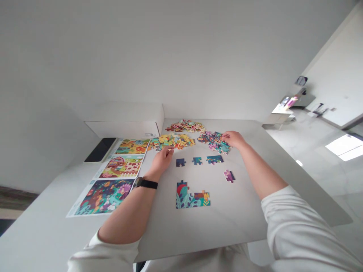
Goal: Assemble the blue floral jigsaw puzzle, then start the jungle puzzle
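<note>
leftward, box (127, 129), contents hidden, right grip (233, 139) at jigsaw pieces (214, 145)

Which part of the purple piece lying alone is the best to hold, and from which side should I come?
Probably pinch two opposite edges of the purple piece between thumb and finger, with the right hand coming from above. It lies flat, so its edges offer the likeliest grip, and it stands apart, so fingers should fit around it.
</note>
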Motion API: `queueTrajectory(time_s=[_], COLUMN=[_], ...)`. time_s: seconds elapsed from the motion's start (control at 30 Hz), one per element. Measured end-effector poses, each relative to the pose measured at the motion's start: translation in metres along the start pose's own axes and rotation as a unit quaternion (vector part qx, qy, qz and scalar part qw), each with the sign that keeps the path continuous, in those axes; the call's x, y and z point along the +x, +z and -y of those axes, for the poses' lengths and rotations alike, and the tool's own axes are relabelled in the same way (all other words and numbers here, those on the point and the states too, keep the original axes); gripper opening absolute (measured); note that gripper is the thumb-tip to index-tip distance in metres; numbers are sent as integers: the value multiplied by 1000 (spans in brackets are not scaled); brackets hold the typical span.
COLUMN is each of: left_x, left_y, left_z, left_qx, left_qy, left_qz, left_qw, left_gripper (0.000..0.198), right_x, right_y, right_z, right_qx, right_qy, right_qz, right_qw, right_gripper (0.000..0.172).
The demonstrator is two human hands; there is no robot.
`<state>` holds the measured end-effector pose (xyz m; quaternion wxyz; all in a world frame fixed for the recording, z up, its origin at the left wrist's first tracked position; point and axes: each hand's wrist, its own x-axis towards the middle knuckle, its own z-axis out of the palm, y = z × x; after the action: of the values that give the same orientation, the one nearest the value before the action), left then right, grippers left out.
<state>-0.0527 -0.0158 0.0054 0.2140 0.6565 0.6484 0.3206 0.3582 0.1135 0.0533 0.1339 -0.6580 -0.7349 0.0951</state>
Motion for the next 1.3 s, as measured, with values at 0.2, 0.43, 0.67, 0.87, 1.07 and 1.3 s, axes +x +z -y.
queueTrajectory(time_s=[0.2,0.43,0.67,0.87,1.07,1.3], left_x=[5,8,8,10,-1,-27], left_y=[3,3,3,5,3,21], left_z=[4,4,3,4,-12,-73], left_qx=[10,-3,-17,-19,-88,-313], left_qy=[-8,-17,-15,-3,56,94], left_qz=[-1,-1,-2,-21,-80,7], left_qw=[1000,1000,1000,1000,991,945], left_gripper=[36,37,39,32,24,36], right_x=[52,84,76,38,-35,-129], right_y=[19,46,38,19,15,35], right_z=[20,48,50,46,64,102], right_qx=[-51,-76,-80,58,422,595], right_qy=[-27,-59,-51,-51,-18,7], right_qz=[-23,39,28,-1,-24,105], right_qw=[998,995,995,997,906,797], right_gripper=[27,36,39,19,29,46])
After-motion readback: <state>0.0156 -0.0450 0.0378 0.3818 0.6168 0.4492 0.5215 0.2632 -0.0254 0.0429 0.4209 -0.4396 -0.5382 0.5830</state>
